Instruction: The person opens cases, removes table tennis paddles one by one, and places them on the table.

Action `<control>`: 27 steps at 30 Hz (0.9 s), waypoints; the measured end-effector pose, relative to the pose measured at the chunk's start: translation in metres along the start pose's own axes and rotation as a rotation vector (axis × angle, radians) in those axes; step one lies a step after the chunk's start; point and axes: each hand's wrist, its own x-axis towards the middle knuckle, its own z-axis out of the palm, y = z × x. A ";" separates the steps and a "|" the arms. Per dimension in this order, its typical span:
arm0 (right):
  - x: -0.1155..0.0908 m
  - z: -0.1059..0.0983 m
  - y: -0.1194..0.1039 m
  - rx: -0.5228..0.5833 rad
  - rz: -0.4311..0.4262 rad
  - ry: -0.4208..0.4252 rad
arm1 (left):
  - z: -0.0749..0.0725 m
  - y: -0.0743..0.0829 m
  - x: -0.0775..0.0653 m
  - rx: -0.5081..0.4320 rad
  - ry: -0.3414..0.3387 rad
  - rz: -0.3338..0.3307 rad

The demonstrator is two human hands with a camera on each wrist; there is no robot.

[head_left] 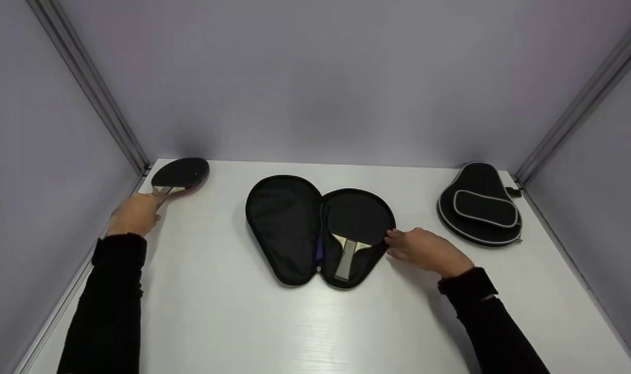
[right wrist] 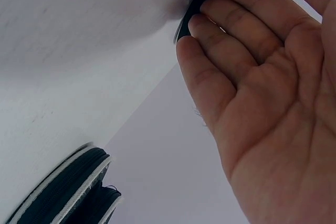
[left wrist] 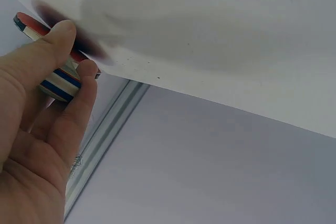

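Note:
At the left edge of the table, my left hand (head_left: 135, 214) grips the handle of a table tennis paddle (head_left: 183, 172) with a black upper face. The left wrist view shows that paddle's striped handle (left wrist: 59, 83) between thumb and fingers, with its red underside. A black paddle case (head_left: 283, 228) lies unzipped and spread flat mid-table. Its right half holds a second black-faced paddle (head_left: 359, 214), handle toward me. My right hand (head_left: 429, 252) touches this half's right rim, its fingers nearly straight in the right wrist view (right wrist: 262, 77).
Another black paddle case (head_left: 479, 176), closed, with pale piping and a front pocket, lies at the back right. Something blue (head_left: 319, 249) shows at the open case's fold. Grey walls (head_left: 320, 78) stand behind and on both sides of the white table (head_left: 206, 291).

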 end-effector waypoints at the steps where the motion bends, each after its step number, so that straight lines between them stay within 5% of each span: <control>1: 0.000 0.000 0.000 -0.003 0.002 0.000 | -0.013 0.015 -0.012 -0.011 0.012 0.014; 3: 0.000 -0.001 0.000 -0.007 0.004 0.000 | -0.036 0.040 -0.033 -0.040 0.009 0.014; 6: 0.000 -0.001 0.001 -0.005 0.010 0.002 | -0.044 0.054 -0.045 -0.065 0.020 -0.001; 18: 0.000 -0.001 0.002 -0.018 0.027 -0.023 | -0.036 0.046 -0.047 -0.134 0.006 -0.055; 27: 0.001 -0.001 0.001 -0.006 0.037 -0.026 | -0.034 0.048 -0.049 -0.123 0.046 -0.009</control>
